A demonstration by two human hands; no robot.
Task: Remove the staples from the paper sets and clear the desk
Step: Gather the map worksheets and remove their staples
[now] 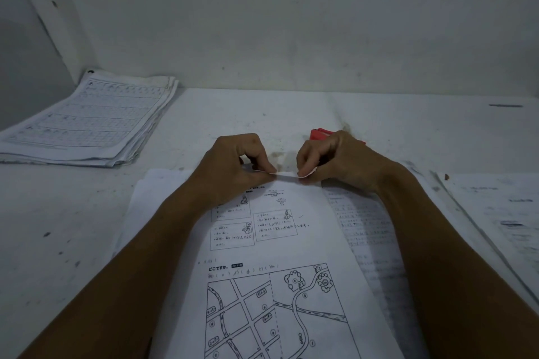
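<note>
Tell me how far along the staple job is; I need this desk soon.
Apparently done: a stack of sheets set aside at far left. In hand: the left hand and right hand pinch the top edge of the map worksheet; a red tool lies behind. Left: papers at right, desk uncleared.

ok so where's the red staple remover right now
In the head view, the red staple remover lies on the desk just beyond the right hand, mostly hidden behind its knuckles, past the top edge of the map worksheet.

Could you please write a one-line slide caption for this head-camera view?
Both hands, left and right, pinch the top edge of a map worksheet; red tool behind them.
</note>
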